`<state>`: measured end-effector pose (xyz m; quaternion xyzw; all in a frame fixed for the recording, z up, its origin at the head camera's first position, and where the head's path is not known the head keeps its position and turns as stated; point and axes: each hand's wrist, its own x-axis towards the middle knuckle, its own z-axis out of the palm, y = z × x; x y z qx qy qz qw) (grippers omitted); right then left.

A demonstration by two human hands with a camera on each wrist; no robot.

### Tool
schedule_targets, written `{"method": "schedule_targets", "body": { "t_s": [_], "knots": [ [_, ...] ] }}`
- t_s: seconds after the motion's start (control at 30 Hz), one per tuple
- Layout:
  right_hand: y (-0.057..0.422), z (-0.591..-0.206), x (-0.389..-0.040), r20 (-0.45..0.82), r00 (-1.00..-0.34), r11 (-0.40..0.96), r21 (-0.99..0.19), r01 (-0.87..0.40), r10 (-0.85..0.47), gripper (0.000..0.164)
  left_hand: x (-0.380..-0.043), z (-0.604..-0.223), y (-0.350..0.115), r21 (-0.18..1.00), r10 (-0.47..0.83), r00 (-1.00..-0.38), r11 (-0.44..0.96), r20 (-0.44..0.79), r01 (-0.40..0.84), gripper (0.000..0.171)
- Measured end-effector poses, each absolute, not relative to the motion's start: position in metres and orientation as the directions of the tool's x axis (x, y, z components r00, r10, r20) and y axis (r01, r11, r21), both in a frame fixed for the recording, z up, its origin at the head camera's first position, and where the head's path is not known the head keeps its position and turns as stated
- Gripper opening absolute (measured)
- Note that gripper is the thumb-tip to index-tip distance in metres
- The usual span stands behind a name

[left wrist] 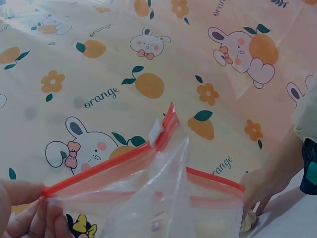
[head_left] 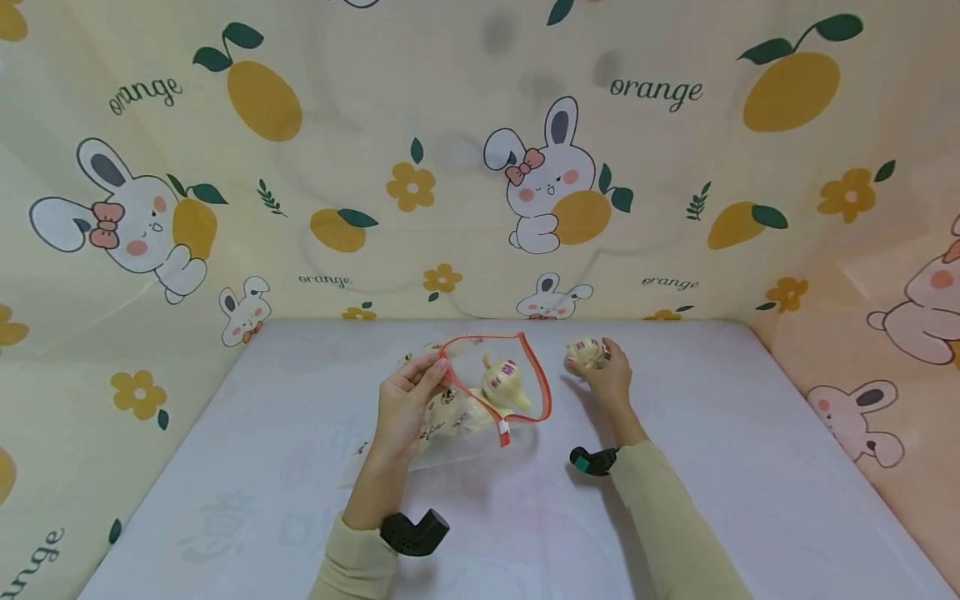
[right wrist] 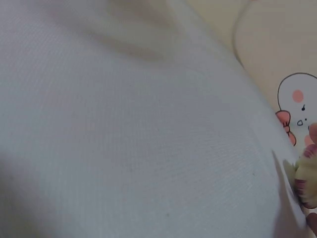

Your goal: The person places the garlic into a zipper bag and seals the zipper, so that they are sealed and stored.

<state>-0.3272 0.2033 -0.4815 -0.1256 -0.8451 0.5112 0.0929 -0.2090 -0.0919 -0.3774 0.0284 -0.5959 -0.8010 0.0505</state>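
Observation:
A clear zip bag [head_left: 457, 454] with an orange-red zip edge lies tilted on the table, its mouth gaping to the right. My left hand [head_left: 401, 408] pinches that edge at the mouth's left side. Inside, near the opening, is a cream garlic bulb [head_left: 502, 379] with purple streaks; paler shapes behind it are hard to make out. The bag's white slider [left wrist: 156, 132] shows in the left wrist view. Right of the bag, my right hand [head_left: 613, 379] grips another garlic bulb [head_left: 585, 352] between thumb and fingers. Only part of this bulb [right wrist: 307, 181] enters the right wrist view.
The white table [head_left: 255, 467] meets a patterned cloth backdrop [head_left: 450, 233] with rabbits and oranges at the back and sides. Black wrist devices sit on the left wrist [head_left: 415, 533] and the right wrist [head_left: 594, 461].

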Motion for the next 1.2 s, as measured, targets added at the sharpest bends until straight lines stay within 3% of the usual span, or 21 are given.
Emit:
{"method": "schedule_targets", "body": {
  "t_s": [1.2],
  "knots": [
    [0.2014,-0.4842,-0.3279,-0.01,-0.952,0.387,-0.912,0.134,0.306,0.082,-0.2106,-0.3792,-0.091,0.956,-0.127,-0.992,-0.289,0.004,0.041,0.03]
  ]
}}
